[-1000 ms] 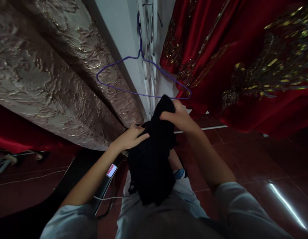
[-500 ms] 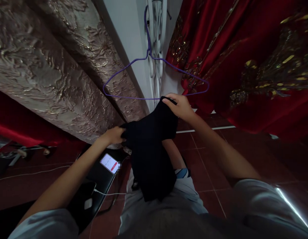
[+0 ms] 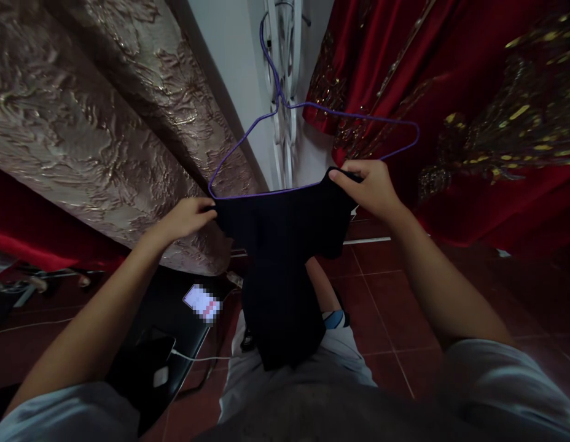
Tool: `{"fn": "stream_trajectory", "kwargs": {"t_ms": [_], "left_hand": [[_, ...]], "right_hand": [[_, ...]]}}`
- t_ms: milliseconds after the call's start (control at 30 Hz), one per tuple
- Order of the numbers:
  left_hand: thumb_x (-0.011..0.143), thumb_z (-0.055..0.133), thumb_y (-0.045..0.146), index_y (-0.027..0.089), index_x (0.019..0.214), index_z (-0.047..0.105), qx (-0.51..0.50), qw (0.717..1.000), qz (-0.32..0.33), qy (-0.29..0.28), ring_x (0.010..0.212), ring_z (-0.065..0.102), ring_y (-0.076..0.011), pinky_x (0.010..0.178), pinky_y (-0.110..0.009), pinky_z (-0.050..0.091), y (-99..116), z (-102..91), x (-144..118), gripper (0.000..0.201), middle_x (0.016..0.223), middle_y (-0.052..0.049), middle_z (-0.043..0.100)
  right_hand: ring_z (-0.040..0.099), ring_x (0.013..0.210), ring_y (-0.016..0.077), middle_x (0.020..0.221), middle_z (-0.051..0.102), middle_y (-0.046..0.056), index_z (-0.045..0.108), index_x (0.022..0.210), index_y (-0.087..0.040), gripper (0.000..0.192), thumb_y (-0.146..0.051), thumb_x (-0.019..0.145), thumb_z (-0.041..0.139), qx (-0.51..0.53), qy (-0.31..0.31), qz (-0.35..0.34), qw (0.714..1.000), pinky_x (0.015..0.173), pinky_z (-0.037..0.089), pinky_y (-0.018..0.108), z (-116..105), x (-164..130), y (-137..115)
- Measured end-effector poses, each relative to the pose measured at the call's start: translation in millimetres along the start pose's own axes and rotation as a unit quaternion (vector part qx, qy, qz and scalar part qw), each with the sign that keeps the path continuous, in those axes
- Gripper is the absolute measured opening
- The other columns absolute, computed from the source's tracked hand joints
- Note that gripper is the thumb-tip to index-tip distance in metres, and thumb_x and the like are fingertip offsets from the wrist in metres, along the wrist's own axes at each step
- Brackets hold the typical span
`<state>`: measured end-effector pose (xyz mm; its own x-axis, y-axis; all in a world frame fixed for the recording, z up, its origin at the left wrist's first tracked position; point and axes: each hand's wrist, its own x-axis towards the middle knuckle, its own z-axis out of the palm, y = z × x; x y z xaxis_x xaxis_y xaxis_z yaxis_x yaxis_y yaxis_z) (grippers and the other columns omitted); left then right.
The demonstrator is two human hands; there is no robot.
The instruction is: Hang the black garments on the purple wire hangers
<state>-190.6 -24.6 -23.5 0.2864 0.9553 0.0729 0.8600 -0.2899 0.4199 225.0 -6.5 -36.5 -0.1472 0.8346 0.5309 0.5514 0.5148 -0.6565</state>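
1. My left hand (image 3: 186, 216) and right hand (image 3: 370, 187) each pinch a top corner of the black garment (image 3: 282, 270), fingers clamped on the cloth, holding it spread just below the bottom bar of the purple wire hanger (image 3: 312, 144).
2. The hanger hangs from its hook by the white wall (image 3: 225, 55), between the beige brocade fabric (image 3: 82, 123) and the red embroidered cloth (image 3: 473, 110).
3. To do this well, I judge the top edge should stay taut and parallel with the bar.
4. The garment's long axis runs down towards my lap; its top edge lies left to right.
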Motion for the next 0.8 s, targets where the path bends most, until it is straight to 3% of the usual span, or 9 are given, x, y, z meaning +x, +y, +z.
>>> {"fn": "stream_trajectory", "kwargs": {"t_ms": [100,200,333,433,500,567,633,700,800], "left_hand": [[0.083,0.052,0.033,0.02,0.091,0.063,0.036,0.991,-0.009,0.125,0.081,0.061,-0.0224,0.083,-0.039,0.048,6,-7.3,-2,0.018,0.085,-0.002,0.067],[0.083,0.056,0.026,0.023,0.095,0.057,0.033,0.965,0.05,0.255,0.09,0.061,-0.0235,0.091,-0.04,0.048,24,-17.4,1,0.012,0.091,-0.002,0.064],[0.085,0.052,0.017,0.023,0.105,0.055,-0.038,0.951,0.164,0.26,0.111,0.062,-0.0235,0.101,-0.041,0.048,52,-22.5,19,0.022,0.113,-0.004,0.065],[0.083,0.052,0.012,0.023,0.12,0.054,-0.059,0.94,0.202,0.267,0.114,0.063,-0.0223,0.105,-0.041,0.048,65,-21.2,37,0.038,0.117,-0.006,0.066],[0.087,0.05,0.013,0.023,0.12,0.057,-0.036,0.946,0.19,0.258,0.113,0.063,-0.022,0.106,-0.042,0.047,67,-20.4,44,0.035,0.114,-0.005,0.067],[0.092,0.049,0.019,0.025,0.114,0.062,-0.01,0.954,0.169,0.247,0.117,0.06,-0.0222,0.109,-0.043,0.045,66,-20.0,48,0.027,0.117,-0.004,0.067],[0.094,0.051,0.027,0.024,0.115,0.064,-0.004,0.956,0.151,0.251,0.12,0.056,-0.0229,0.11,-0.044,0.044,65,-19.6,48,0.025,0.119,-0.002,0.065],[0.094,0.054,0.034,0.022,0.116,0.064,-0.013,0.954,0.139,0.265,0.119,0.054,-0.0236,0.108,-0.046,0.044,64,-19.6,47,0.027,0.117,-0.002,0.064],[0.097,0.051,0.039,0.02,0.113,0.063,-0.035,0.947,0.126,0.293,0.113,0.055,-0.0219,0.103,-0.044,0.044,63,-21.1,46,0.027,0.112,-0.002,0.063]], "right_hand": [[0.029,0.057,0.0096,0.056,0.029,-0.003,0.036,0.056,-0.019,0.048,-0.033,0.089,0.068,0.006,0.017,0.002,1.0,0.057,0.023,0.03,0,3,1],[0.028,0.056,0.0093,0.056,0.026,-0.003,0.035,0.055,-0.019,0.051,-0.035,0.088,0.069,0.026,0.026,0.007,0.999,0.056,0.022,0.03,7,3,1],[0.041,0.058,0.0109,0.059,0.042,-0.002,0.052,0.063,-0.018,0.041,-0.045,0.09,0.067,0.089,-0.048,0.025,0.995,0.056,0.033,0.028,17,-10,-5],[0.065,0.088,0.0202,0.094,0.07,0.004,0.07,0.1,-0.021,0.03,-0.046,0.084,0.075,0.077,-0.078,-0.012,0.994,0.079,0.052,0.034,11,-25,-8],[0.065,0.112,0.0263,0.129,0.067,0.007,0.065,0.129,-0.025,0.055,-0.042,0.079,0.081,0.043,-0.052,-0.043,0.997,0.095,0.054,0.04,-3,-33,-7],[0.065,0.113,0.0272,0.142,0.061,0.008,0.056,0.144,-0.028,0.072,-0.038,0.078,0.082,0.024,0.004,-0.049,0.999,0.096,0.054,0.042,-22,-36,-2],[0.067,0.101,0.0247,0.133,0.065,0.01,0.055,0.145,-0.028,0.068,-0.034,0.081,0.078,0.034,0.069,-0.027,0.997,0.088,0.056,0.041,-41,-32,3],[0.067,0.089,0.0221,0.113,0.072,0.011,0.065,0.131,-0.023,0.052,-0.029,0.082,0.077,0.06,0.103,0.005,0.993,0.081,0.055,0.039,-60,-23,7],[0.064,0.072,0.0186,0.086,0.073,0.011,0.077,0.097,-0.016,0.022,-0.027,0.078,0.079,0.111,0.044,0.074,0.99,0.067,0.051,0.037,-84,-2,10]]}}
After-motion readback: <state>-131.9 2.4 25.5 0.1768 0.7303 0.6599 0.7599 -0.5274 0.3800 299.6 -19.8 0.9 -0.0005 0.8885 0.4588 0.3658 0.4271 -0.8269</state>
